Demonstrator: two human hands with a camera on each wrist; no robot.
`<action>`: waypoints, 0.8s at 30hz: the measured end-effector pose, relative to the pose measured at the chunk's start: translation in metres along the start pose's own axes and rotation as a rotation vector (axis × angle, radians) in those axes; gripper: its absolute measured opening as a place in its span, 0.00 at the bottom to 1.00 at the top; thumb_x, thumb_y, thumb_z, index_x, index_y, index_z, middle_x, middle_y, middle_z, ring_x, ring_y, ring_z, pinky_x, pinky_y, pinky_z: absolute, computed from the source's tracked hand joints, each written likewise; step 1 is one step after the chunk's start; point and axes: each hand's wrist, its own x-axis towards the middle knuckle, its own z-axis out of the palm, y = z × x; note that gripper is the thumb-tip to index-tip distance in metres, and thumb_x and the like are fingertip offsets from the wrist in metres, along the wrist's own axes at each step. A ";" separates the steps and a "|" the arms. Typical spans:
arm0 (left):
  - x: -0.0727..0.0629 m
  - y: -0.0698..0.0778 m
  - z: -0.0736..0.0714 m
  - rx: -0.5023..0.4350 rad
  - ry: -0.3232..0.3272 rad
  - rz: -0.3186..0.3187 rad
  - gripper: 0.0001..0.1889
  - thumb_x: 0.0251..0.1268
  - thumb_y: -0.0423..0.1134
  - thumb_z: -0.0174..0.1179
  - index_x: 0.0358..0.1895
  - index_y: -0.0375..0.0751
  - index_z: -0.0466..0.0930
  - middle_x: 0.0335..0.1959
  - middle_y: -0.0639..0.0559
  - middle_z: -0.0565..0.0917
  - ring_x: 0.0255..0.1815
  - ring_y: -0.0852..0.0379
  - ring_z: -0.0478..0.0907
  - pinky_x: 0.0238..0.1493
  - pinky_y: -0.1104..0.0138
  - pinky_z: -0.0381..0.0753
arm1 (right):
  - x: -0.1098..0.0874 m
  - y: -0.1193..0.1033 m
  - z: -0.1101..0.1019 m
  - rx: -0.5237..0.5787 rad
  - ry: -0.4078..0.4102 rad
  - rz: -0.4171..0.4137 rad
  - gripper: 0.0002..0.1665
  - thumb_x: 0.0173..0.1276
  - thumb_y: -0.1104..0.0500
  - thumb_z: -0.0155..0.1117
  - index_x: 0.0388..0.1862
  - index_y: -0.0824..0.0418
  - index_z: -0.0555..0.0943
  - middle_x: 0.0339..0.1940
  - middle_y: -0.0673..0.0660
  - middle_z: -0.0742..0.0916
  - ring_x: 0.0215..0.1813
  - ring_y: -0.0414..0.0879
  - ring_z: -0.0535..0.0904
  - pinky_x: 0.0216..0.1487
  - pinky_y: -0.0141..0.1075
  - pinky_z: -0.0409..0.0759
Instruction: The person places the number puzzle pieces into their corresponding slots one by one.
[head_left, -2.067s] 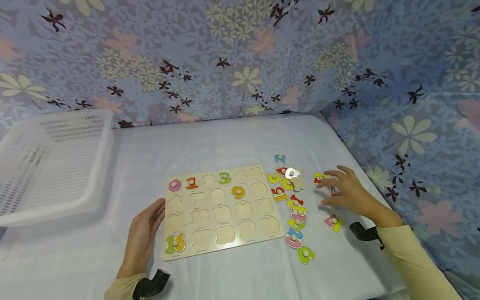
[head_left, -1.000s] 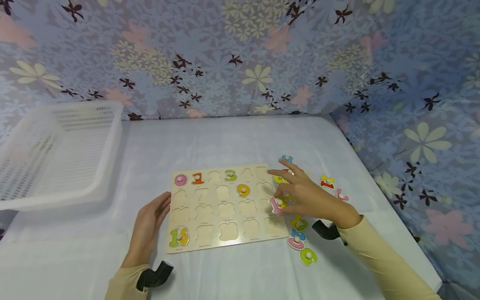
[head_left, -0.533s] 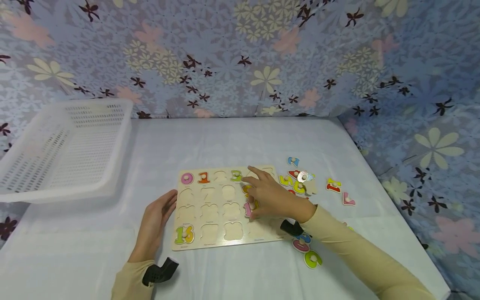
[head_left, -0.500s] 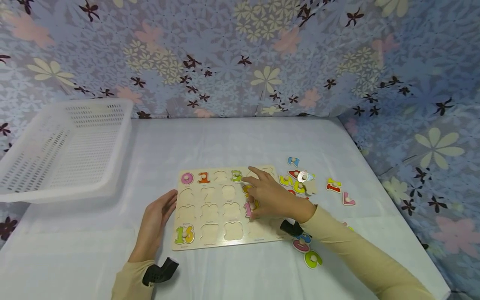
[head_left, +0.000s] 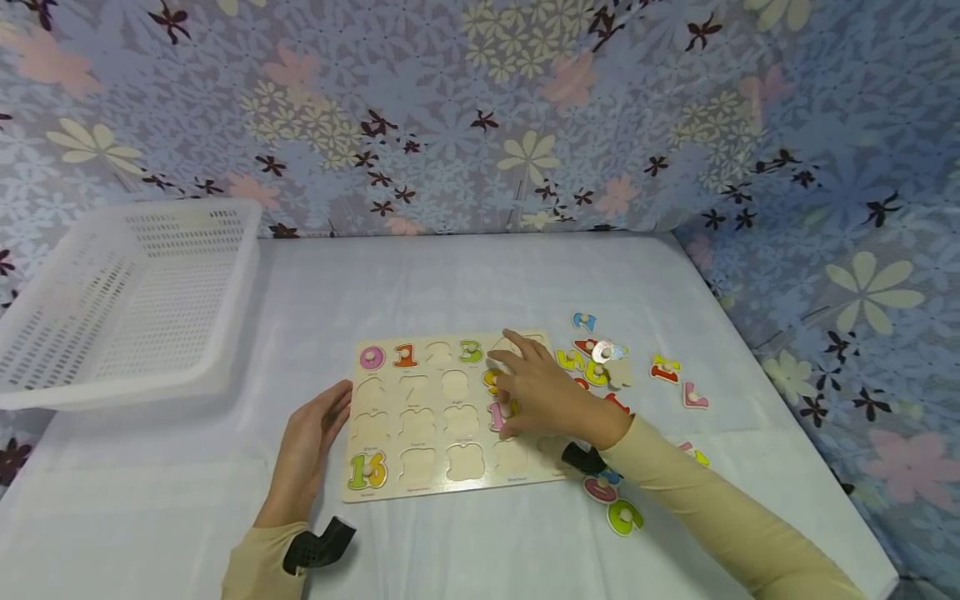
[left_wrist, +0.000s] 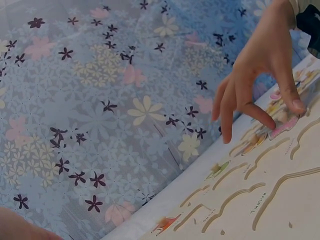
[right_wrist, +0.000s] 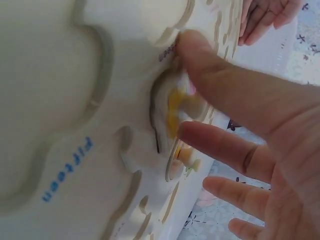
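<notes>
My right hand [head_left: 551, 396] pinches a number puzzle piece with a pink 1 and a yellow digit [head_left: 496, 417] between thumb and index finger, its other fingers spread. In the right wrist view the piece [right_wrist: 173, 107] lies tilted over a recess of the wooden number board [head_left: 480, 485], beside the slot marked Fifteen. The orange 9 [head_left: 491, 382] just behind it is partly hidden by the fingers. My left hand [head_left: 307, 442] rests against the board's left edge with fingers relaxed. Pieces 0 [head_left: 372, 358], 1 [head_left: 406, 356], 3 [head_left: 471, 352] and 16 [head_left: 367, 471] sit in their slots.
Loose number pieces lie right of the board, including a blue one [head_left: 584, 321], a yellow 5 [head_left: 570, 360], a red-and-yellow one [head_left: 664, 367] and a green 6 [head_left: 624, 517]. A white plastic basket [head_left: 236, 333] stands at the left. Floral cloth [head_left: 420, 125] hangs behind the table.
My right hand has come from the loose pieces at the right, picked up the pink-and-yellow number piece and carried it left over the board. The left hand has stayed at the board's edge.
</notes>
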 end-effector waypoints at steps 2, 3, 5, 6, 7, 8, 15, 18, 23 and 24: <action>0.000 0.000 0.000 0.001 -0.003 0.004 0.25 0.81 0.43 0.37 0.72 0.32 0.58 0.68 0.42 0.65 0.68 0.54 0.64 0.63 0.74 0.68 | -0.002 0.001 0.000 0.011 0.011 -0.006 0.24 0.39 0.33 0.79 0.23 0.49 0.83 0.66 0.61 0.74 0.75 0.66 0.48 0.72 0.59 0.53; 0.000 0.000 0.000 0.000 -0.007 0.008 0.25 0.81 0.43 0.37 0.72 0.32 0.58 0.68 0.42 0.65 0.68 0.54 0.64 0.63 0.74 0.68 | -0.004 0.001 0.000 0.025 0.017 -0.008 0.24 0.39 0.34 0.79 0.24 0.49 0.84 0.67 0.61 0.74 0.75 0.65 0.48 0.71 0.59 0.53; 0.000 -0.001 0.000 -0.006 -0.012 0.015 0.26 0.81 0.44 0.37 0.72 0.32 0.58 0.69 0.42 0.64 0.68 0.54 0.64 0.63 0.74 0.68 | -0.007 0.002 0.000 0.054 0.030 -0.012 0.22 0.41 0.37 0.80 0.26 0.49 0.85 0.67 0.61 0.73 0.75 0.65 0.48 0.70 0.61 0.54; -0.001 -0.001 0.000 -0.008 -0.016 0.018 0.26 0.81 0.44 0.37 0.72 0.32 0.58 0.69 0.41 0.64 0.69 0.54 0.63 0.64 0.74 0.67 | -0.010 0.002 -0.001 0.069 0.039 -0.013 0.21 0.41 0.39 0.81 0.27 0.49 0.86 0.67 0.60 0.73 0.75 0.65 0.48 0.70 0.62 0.55; -0.001 -0.002 -0.001 -0.009 -0.017 0.021 0.26 0.81 0.44 0.38 0.73 0.31 0.58 0.69 0.41 0.64 0.69 0.55 0.63 0.64 0.74 0.67 | -0.012 0.003 -0.001 0.081 0.049 -0.013 0.20 0.42 0.41 0.81 0.29 0.49 0.86 0.67 0.60 0.73 0.75 0.65 0.49 0.69 0.63 0.56; -0.001 -0.002 -0.001 -0.006 -0.019 0.022 0.26 0.81 0.44 0.38 0.73 0.31 0.57 0.69 0.41 0.64 0.69 0.55 0.63 0.64 0.74 0.67 | -0.015 0.004 -0.002 0.090 0.061 -0.012 0.20 0.43 0.43 0.82 0.32 0.49 0.87 0.67 0.60 0.73 0.74 0.65 0.49 0.68 0.64 0.57; 0.001 -0.004 0.003 0.009 -0.012 -0.005 0.26 0.80 0.46 0.39 0.73 0.34 0.58 0.68 0.44 0.65 0.68 0.56 0.63 0.63 0.75 0.67 | -0.057 0.021 -0.011 0.160 0.135 0.076 0.22 0.45 0.52 0.82 0.42 0.51 0.87 0.67 0.62 0.74 0.75 0.64 0.49 0.66 0.67 0.56; -0.001 -0.005 0.004 0.001 -0.013 -0.015 0.26 0.80 0.46 0.39 0.73 0.35 0.58 0.68 0.44 0.64 0.68 0.56 0.63 0.63 0.76 0.67 | -0.086 0.032 -0.016 0.203 0.121 0.165 0.21 0.48 0.53 0.81 0.44 0.51 0.87 0.68 0.62 0.72 0.76 0.63 0.46 0.66 0.69 0.53; -0.003 -0.004 0.002 0.014 -0.018 -0.011 0.27 0.80 0.46 0.38 0.74 0.35 0.57 0.69 0.44 0.64 0.69 0.56 0.62 0.64 0.75 0.66 | -0.137 0.054 -0.021 0.188 0.108 0.313 0.22 0.50 0.55 0.80 0.45 0.52 0.86 0.68 0.63 0.72 0.75 0.66 0.45 0.63 0.73 0.50; -0.003 -0.004 0.001 0.016 -0.017 -0.010 0.27 0.80 0.46 0.37 0.74 0.36 0.57 0.69 0.44 0.63 0.69 0.56 0.62 0.64 0.75 0.65 | -0.146 0.059 -0.023 0.173 0.114 0.338 0.22 0.49 0.55 0.80 0.45 0.52 0.86 0.67 0.64 0.72 0.74 0.67 0.45 0.62 0.73 0.51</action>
